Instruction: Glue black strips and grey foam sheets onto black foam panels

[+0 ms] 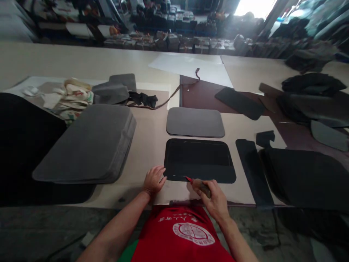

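A black rounded rectangular sheet (198, 154) lies flat on the table, with a thin pale line near its edges. My left hand (154, 179) rests at its lower left corner, fingers stretched out and touching the edge. In my right hand (216, 201) is a red-tipped tool with a brown handle (201, 187). The tip meets the sheet's near edge, around the middle; what kind of tool it is I cannot make out. Just beyond the black sheet lies a grey rounded sheet (195, 122) of similar shape.
On the left stands a thick stack of grey sheets (87, 142), near a crumpled cloth (77, 96). A dark strip (252, 171) and a black stack (308, 178) lie to the right. A brown cord (174, 94) crosses the table (147, 134) farther back.
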`<state>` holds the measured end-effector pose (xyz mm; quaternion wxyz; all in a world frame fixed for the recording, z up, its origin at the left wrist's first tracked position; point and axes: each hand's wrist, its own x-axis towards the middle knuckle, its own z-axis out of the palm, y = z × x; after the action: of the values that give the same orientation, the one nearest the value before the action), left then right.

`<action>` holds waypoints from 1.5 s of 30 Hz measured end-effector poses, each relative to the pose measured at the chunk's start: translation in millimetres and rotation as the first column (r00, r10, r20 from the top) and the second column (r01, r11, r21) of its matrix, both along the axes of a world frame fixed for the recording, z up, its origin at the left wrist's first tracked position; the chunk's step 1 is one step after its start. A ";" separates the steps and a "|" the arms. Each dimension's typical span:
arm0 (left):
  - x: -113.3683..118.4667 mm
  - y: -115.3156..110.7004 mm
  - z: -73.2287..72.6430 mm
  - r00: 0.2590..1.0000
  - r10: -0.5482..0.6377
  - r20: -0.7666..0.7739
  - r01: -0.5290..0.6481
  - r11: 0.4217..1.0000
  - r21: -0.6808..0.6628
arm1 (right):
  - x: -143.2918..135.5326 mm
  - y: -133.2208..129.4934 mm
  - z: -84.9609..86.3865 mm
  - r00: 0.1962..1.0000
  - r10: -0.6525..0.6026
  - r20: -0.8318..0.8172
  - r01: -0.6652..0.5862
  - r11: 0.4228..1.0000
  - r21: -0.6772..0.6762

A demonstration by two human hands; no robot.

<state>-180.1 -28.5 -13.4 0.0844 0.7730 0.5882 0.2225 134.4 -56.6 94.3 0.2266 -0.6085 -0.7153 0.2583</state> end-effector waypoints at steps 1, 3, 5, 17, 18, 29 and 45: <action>0.1 -0.1 0.1 1.000 0.003 -0.004 -0.003 1.000 0.001 | 8.0 -1.2 0.2 1.000 -0.025 0.005 0.025 1.000 0.001; 0.3 -0.5 1.0 1.000 0.003 -0.013 -0.003 1.000 0.000 | 22.4 -3.2 1.1 0.997 -0.077 0.019 0.077 0.997 0.001; 0.6 -1.2 2.3 1.000 0.002 -0.015 -0.002 1.000 0.001 | 34.7 -5.0 3.0 0.990 -0.134 0.032 0.134 0.991 -0.008; -0.3 1.7 -2.2 0.999 -0.004 -0.046 0.006 0.999 0.053 | 112.1 -11.8 8.3 0.882 -0.455 0.119 0.458 0.889 0.002; -0.5 2.1 -2.5 0.999 -0.008 -0.046 0.011 0.998 0.057 | 118.9 -12.1 8.3 0.865 -0.484 0.133 0.488 0.873 0.004; -0.6 2.2 -0.2 0.997 -0.031 -0.064 0.036 0.996 0.081 | 165.7 -13.6 -0.7 0.743 -0.653 0.145 0.656 0.754 0.036; -9.2 2.6 -14.8 0.995 -0.044 -0.087 0.054 0.991 0.122 | 181.5 62.4 -46.9 -0.351 -0.494 -0.795 0.508 0.613 -0.605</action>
<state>-189.3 -25.9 -28.2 0.0170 0.7996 0.5570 0.2237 315.9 5.8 47.4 0.7424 -0.4808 0.0164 0.4663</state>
